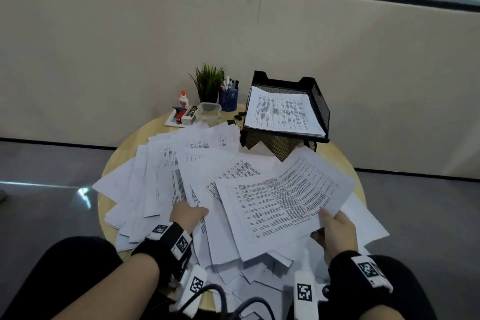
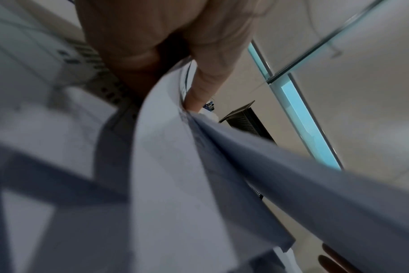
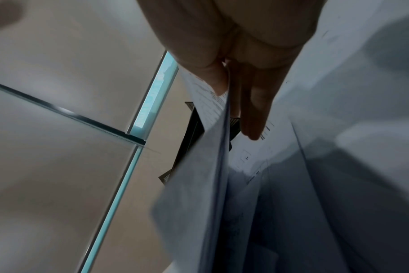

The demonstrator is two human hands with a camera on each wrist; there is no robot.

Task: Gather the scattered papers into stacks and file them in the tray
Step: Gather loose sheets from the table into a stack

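While gathering is under way, my right hand (image 1: 337, 231) pinches a sheaf (image 1: 283, 205) by its near edge; left hand (image 1: 188, 215) rests on loose papers (image 1: 166, 163), grip unclear. Tray (image 1: 320, 109) beyond both hands, partly filled. Next, I judge: square the sheaf, carry it forward.

A: How many black mesh wire trays (image 1: 320, 109)?
B: One, and one round wooden table (image 1: 335, 161).
A: The white printed paper sheets (image 1: 187, 163)?
B: Too many to count (they overlap).
A: Hands?
B: Two.
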